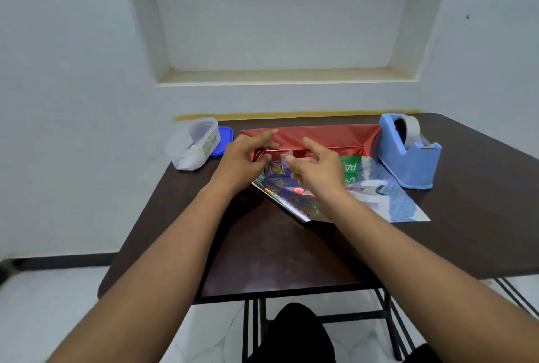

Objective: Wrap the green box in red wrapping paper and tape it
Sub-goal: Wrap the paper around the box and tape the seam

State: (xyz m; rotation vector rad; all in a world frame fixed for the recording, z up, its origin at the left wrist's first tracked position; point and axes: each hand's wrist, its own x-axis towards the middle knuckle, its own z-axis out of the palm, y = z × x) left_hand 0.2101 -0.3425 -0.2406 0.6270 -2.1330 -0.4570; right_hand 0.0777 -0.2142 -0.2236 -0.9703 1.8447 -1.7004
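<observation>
We are at the taping step: both hands (280, 162) pinch a tape strip (287, 156) over the red paper (326, 136); next, press it onto the seam.

Two hands are showing, the left hand (243, 158) and the right hand (316, 168), both reaching over the one desk (291, 251). One sheet of red wrapping paper (326, 136) is lying just left of the one blue tape dispenser (408, 155), and one green box (348, 164) is peeking out, also left of that dispenser. One small piece of tape (287, 155) is sitting between the fingertips. One roll of tape (408, 126) is riding in the dispenser. One clear plastic container (194, 142) and one blue lid (223, 140) are sitting far left of the dispenser. One patterned sheet (388, 196) is lying just in front of the dispenser.
</observation>
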